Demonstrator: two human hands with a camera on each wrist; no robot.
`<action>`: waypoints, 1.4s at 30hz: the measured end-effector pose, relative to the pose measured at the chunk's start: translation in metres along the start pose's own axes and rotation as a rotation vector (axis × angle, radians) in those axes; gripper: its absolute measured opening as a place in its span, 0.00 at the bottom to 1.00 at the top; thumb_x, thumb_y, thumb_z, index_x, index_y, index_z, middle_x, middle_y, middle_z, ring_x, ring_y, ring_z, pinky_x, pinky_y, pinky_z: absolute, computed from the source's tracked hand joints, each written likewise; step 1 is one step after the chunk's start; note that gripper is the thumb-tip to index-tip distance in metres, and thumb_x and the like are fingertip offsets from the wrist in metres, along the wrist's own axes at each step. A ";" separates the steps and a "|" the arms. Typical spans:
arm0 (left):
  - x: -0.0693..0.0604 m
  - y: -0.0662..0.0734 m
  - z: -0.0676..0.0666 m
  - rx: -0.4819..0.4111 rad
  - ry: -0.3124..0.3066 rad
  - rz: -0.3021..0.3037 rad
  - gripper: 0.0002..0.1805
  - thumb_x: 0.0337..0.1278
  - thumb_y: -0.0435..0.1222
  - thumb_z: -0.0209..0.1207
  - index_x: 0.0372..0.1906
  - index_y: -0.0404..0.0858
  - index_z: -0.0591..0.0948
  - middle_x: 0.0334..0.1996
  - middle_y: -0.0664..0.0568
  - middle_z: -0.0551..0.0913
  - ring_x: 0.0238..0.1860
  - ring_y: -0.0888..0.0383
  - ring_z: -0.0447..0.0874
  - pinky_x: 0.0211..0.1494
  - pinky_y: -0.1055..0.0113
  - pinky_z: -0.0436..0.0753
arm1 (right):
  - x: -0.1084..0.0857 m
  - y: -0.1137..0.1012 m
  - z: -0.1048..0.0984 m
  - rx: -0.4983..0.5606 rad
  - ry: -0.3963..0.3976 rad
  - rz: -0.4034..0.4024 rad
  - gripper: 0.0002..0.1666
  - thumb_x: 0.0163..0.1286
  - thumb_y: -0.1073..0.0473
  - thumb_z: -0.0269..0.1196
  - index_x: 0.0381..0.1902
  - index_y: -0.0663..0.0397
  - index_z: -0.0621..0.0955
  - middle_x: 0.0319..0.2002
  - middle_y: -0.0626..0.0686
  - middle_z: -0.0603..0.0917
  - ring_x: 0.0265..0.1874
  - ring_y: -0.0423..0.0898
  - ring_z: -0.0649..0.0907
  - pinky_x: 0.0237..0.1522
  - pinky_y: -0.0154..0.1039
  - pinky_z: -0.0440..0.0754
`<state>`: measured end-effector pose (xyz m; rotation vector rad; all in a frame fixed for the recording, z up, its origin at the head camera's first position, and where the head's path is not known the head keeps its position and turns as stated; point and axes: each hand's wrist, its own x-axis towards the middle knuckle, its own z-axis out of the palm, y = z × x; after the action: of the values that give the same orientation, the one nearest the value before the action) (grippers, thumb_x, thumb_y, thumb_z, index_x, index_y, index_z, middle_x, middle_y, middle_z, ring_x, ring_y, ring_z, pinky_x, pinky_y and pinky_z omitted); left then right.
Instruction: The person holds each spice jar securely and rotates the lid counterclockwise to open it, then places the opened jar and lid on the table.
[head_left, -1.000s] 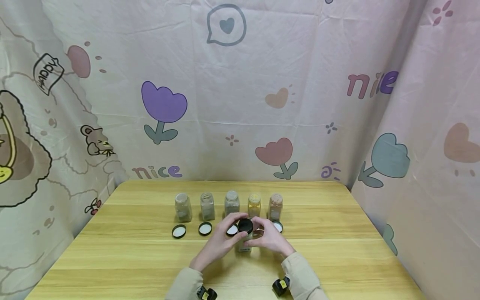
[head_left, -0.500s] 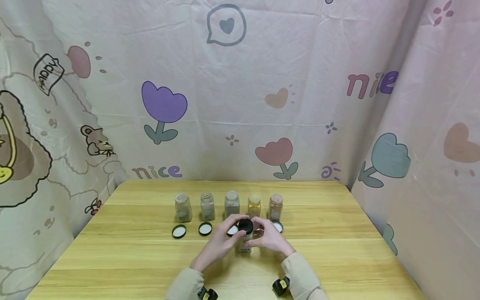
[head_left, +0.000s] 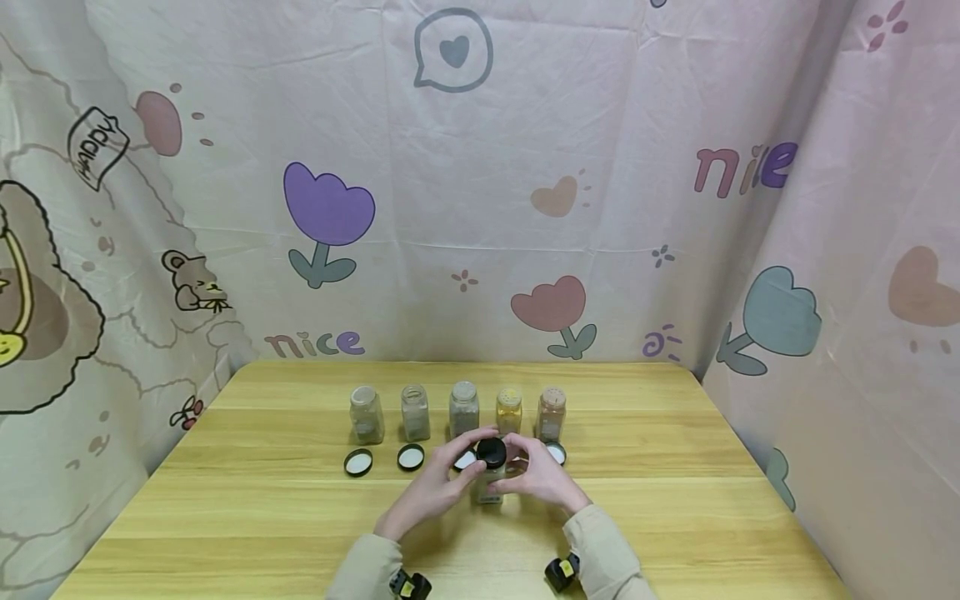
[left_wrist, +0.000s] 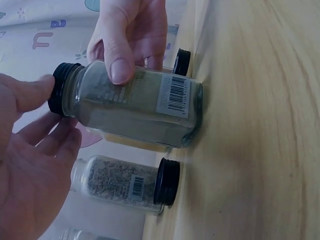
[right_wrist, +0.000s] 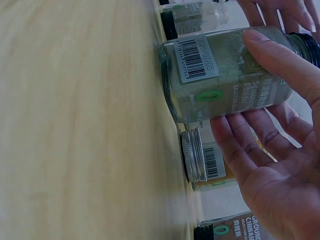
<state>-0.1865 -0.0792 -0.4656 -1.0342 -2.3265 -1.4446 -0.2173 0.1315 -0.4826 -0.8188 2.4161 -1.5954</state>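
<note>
A square glass jar of seasoning powder [head_left: 491, 492] stands upright on the table, topped by a black screw lid [head_left: 491, 452]. My left hand [head_left: 435, 490] grips that lid, thumb on one side and fingers on the other in the left wrist view. The right hand [head_left: 543, 479] holds the jar's body; the right wrist view shows its thumb across the glass and fingers on the opposite side. The jar's label with a barcode [right_wrist: 196, 57] faces the table edge nearest me. Grey-green powder fills much of the jar.
Behind the hands is a row of lidless jars, among them a yellow one [head_left: 508, 410] and a reddish-brown one [head_left: 551, 414]. Black lids [head_left: 358, 462] with white linings lie before them. A silver lid [right_wrist: 194, 155] stands by the yellow jar. Printed cloth hangs around the table.
My left hand and forearm have shifted slightly around the lid, the wrist moving a little left. The right hand and the jar have stayed in place.
</note>
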 end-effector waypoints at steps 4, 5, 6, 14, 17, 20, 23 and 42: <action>0.000 0.001 -0.001 0.008 -0.006 0.007 0.22 0.69 0.32 0.58 0.66 0.37 0.75 0.64 0.41 0.80 0.63 0.43 0.81 0.66 0.45 0.80 | 0.000 0.002 0.000 -0.005 -0.003 0.001 0.28 0.51 0.62 0.79 0.50 0.58 0.80 0.41 0.53 0.83 0.41 0.42 0.82 0.52 0.38 0.87; 0.001 0.002 0.000 0.020 0.002 0.011 0.22 0.68 0.32 0.58 0.66 0.37 0.76 0.63 0.42 0.81 0.63 0.43 0.81 0.66 0.46 0.81 | 0.000 0.002 -0.001 -0.007 -0.005 0.000 0.28 0.51 0.62 0.79 0.49 0.58 0.80 0.41 0.53 0.83 0.41 0.42 0.82 0.52 0.37 0.87; 0.001 0.002 0.001 0.034 0.014 0.017 0.22 0.67 0.32 0.59 0.64 0.37 0.76 0.62 0.42 0.82 0.63 0.43 0.81 0.66 0.47 0.81 | 0.000 0.003 -0.001 -0.007 -0.007 -0.003 0.28 0.51 0.61 0.79 0.49 0.58 0.80 0.41 0.53 0.83 0.41 0.42 0.82 0.52 0.36 0.87; 0.001 0.002 0.009 0.120 0.122 -0.006 0.21 0.60 0.36 0.67 0.59 0.44 0.81 0.57 0.50 0.83 0.58 0.50 0.83 0.63 0.53 0.84 | 0.001 0.006 -0.001 0.001 -0.015 -0.035 0.26 0.52 0.62 0.79 0.48 0.59 0.80 0.40 0.54 0.83 0.40 0.40 0.82 0.51 0.32 0.86; 0.001 0.002 0.009 0.120 0.124 -0.027 0.22 0.61 0.38 0.67 0.60 0.45 0.80 0.58 0.49 0.82 0.59 0.50 0.82 0.64 0.52 0.83 | 0.001 0.007 -0.001 0.000 -0.018 -0.034 0.26 0.52 0.62 0.79 0.46 0.60 0.80 0.40 0.54 0.83 0.40 0.41 0.82 0.51 0.32 0.86; 0.001 0.002 0.008 0.104 0.100 -0.023 0.22 0.65 0.38 0.64 0.62 0.42 0.79 0.62 0.45 0.81 0.63 0.47 0.80 0.66 0.49 0.81 | 0.001 0.006 -0.001 -0.002 -0.018 -0.025 0.25 0.52 0.61 0.79 0.46 0.59 0.80 0.40 0.53 0.83 0.40 0.41 0.82 0.50 0.32 0.86; 0.000 0.003 0.005 0.081 0.061 -0.001 0.21 0.69 0.36 0.60 0.64 0.39 0.77 0.67 0.41 0.77 0.67 0.43 0.77 0.69 0.46 0.78 | 0.001 0.006 -0.001 -0.008 -0.016 -0.012 0.26 0.52 0.61 0.79 0.47 0.57 0.80 0.40 0.52 0.83 0.41 0.40 0.82 0.51 0.31 0.85; 0.001 0.004 0.011 0.086 0.100 -0.020 0.25 0.63 0.37 0.65 0.65 0.40 0.77 0.62 0.45 0.79 0.63 0.47 0.79 0.65 0.49 0.82 | 0.001 0.005 -0.001 -0.017 -0.013 -0.001 0.25 0.52 0.60 0.79 0.47 0.55 0.81 0.41 0.51 0.83 0.41 0.38 0.82 0.51 0.30 0.85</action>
<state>-0.1826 -0.0685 -0.4676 -0.8972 -2.3122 -1.3578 -0.2202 0.1335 -0.4866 -0.8311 2.4233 -1.5673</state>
